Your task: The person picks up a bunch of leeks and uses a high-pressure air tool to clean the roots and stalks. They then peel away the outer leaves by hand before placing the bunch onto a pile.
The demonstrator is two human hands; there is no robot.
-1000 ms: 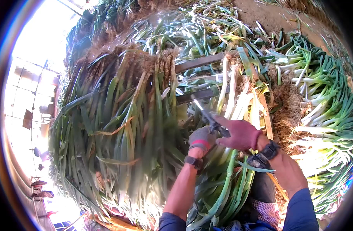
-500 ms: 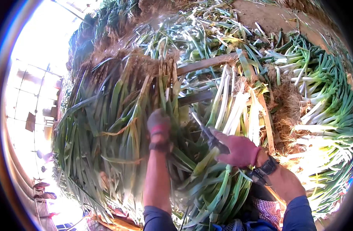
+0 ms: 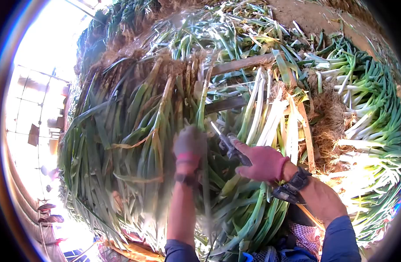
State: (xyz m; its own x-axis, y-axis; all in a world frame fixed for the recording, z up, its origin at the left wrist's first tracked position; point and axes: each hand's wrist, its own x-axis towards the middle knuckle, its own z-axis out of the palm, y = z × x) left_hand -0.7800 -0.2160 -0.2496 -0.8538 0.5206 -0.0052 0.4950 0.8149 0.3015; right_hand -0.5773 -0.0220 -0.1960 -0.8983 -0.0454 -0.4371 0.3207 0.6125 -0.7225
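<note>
My left hand (image 3: 189, 142), in a grey and pink glove and slightly blurred, is closed around a leek (image 3: 204, 94). Its rooty end points up and its leaves hang down beside my wrist. In my right hand (image 3: 263, 162), also gloved, is a dark air blow gun (image 3: 230, 147), its thin silver nozzle pointing up and left towards the held leek. A big heap of untrimmed leeks (image 3: 117, 131) with brown roots and drooping green leaves lies just left of my left hand. Stripped white leeks (image 3: 256, 109) rest beyond the gun.
Wooden slats (image 3: 242, 64) form a frame ahead, with one slat (image 3: 306, 137) running down on the right. Cleaned leeks (image 3: 362, 118) are piled along the right side, roots inward. Loose peeled leaves (image 3: 209, 32) cover the ground behind; bare soil (image 3: 301, 17) shows at the far right.
My left hand has shifted right and now has a leek upright in it, apart from the heap. The right hand and blow gun have moved slightly left and up.
</note>
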